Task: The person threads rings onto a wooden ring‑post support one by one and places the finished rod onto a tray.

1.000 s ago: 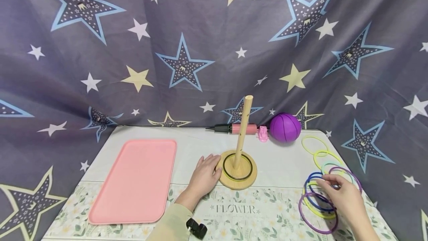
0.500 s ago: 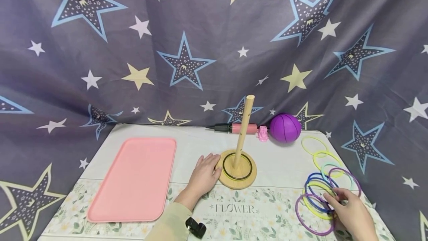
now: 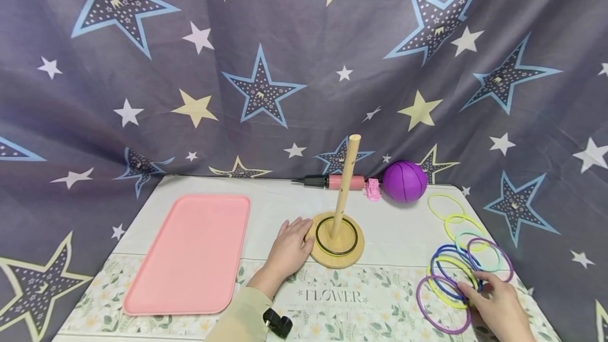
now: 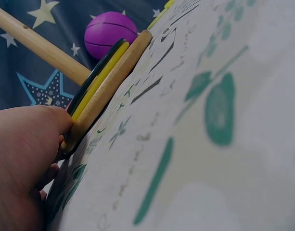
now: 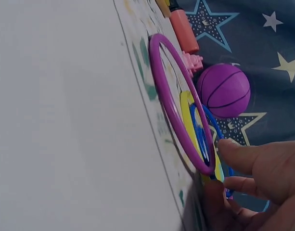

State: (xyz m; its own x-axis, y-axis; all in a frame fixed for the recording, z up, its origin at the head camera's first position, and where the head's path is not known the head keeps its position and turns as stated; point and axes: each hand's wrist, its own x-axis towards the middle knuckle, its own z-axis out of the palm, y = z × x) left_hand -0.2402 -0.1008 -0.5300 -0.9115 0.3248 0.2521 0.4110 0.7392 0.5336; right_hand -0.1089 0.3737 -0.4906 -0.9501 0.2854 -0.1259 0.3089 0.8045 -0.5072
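Note:
A wooden ring-toss stand (image 3: 343,183) stands mid-table, a black ring (image 3: 357,241) and a yellow ring (image 4: 100,82) lying round its post. My left hand (image 3: 290,249) holds the left rim of the round base, with the thumb at the rim in the left wrist view. At the right, my right hand (image 3: 501,302) has its fingertips among overlapping rings. Nearest it are a purple ring (image 5: 161,82), a yellow ring (image 3: 439,294) and blue rings (image 3: 444,247). A gap shows between right thumb and fingers, and ring edges pass through it.
More rings lie behind: yellow (image 3: 446,195), turquoise (image 3: 497,263) and purple (image 3: 512,271). Along the back edge are a purple ball (image 3: 405,181), a small pink item (image 3: 372,190) and a red and black hand pump (image 3: 345,182). A pink tray (image 3: 190,255) lies left.
The right hand has come down toward the near side of the rings. The near purple and yellow rings have slid slightly left. My left hand stays at the base.

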